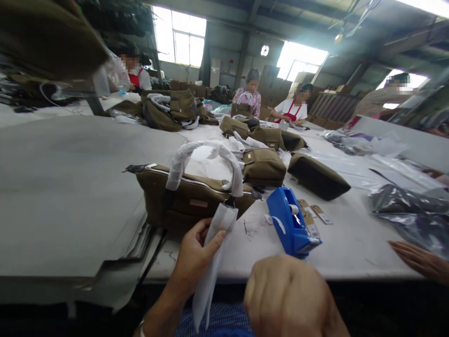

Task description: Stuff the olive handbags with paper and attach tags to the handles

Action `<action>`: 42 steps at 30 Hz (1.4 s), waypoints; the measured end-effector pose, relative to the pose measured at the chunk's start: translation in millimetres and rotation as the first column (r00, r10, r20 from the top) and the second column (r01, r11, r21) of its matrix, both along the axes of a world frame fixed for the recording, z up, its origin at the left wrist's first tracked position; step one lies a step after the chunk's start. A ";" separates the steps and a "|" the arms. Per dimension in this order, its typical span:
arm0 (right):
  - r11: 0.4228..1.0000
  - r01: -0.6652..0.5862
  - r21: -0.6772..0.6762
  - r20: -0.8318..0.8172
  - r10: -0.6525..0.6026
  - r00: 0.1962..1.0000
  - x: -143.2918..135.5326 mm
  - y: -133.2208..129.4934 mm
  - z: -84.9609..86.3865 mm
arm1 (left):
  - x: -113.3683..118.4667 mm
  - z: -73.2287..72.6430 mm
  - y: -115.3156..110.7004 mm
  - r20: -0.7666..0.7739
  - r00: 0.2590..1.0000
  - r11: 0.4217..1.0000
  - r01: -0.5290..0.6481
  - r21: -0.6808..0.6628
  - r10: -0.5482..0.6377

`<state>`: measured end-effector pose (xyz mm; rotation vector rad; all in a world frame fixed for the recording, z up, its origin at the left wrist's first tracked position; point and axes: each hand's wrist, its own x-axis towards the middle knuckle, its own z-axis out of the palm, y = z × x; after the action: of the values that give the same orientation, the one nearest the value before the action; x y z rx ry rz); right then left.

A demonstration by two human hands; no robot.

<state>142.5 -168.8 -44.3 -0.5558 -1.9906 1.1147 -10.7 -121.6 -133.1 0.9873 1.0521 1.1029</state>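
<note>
An olive-brown handbag [196, 199] with a silver zip stands upright at the table's front edge, its two handles [229, 164] wrapped in white film. My left hand [198, 250] pinches a strip of white wrapping [219, 234] between thumb and fingers. This strip hangs from the metal ring at the handle's right end, down past the table edge. Closer to the camera, my right hand [291, 297] is closed in a fist, knuckles up and slightly blurred. Its fingertips are hidden, so what it holds, if anything, does not show. A blue tape dispenser [289, 222] sits just beyond it.
Several similar bags [264, 166] lie farther back. Cardboard tags [321, 214] rest beside the dispenser. Stacked sheets [70, 196] cover the table's left side. At right are dark plastic bags [410, 215] and another person's hand [421, 260]. Several people work across the table.
</note>
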 end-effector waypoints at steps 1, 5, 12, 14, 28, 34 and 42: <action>0.995 0.102 -0.006 -0.045 -0.102 0.994 1.6 -0.7 3.1 | 0.2 0.2 0.0 0.002 1.000 1.000 -0.001 0.007 0.001; 0.898 0.440 0.016 0.039 -0.440 0.897 4.8 15.1 3.4 | 0.4 2.1 0.5 0.005 1.000 0.999 0.001 0.043 -0.001; 0.654 0.714 0.252 0.255 -0.756 0.603 0.2 58.6 -42.3 | 0.0 2.6 0.3 -0.018 1.000 0.998 0.012 0.061 -0.011; 0.638 0.727 0.254 0.303 -0.766 0.567 1.3 61.3 -46.9 | 0.1 1.1 -0.2 -0.026 1.000 0.998 0.005 0.059 -0.003; 0.586 0.804 0.105 0.542 -0.711 0.448 17.9 70.9 -50.7 | -4.6 8.1 -2.4 0.027 0.999 0.998 0.033 -0.055 -0.032; 0.624 0.657 -0.423 0.353 -0.554 0.754 31.7 72.4 -85.6 | -5.7 7.5 -1.0 0.107 0.993 0.992 0.052 -0.116 -0.040; 0.726 0.616 -0.305 0.100 -0.619 0.779 7.9 44.3 -69.1 | 2.2 14.6 -4.5 0.025 0.999 0.999 0.045 -0.021 -0.045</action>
<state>150.5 -124.5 -113.4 -1.2820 -1.4225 0.9950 -8.6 -126.1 -118.5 0.9741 1.0154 1.0623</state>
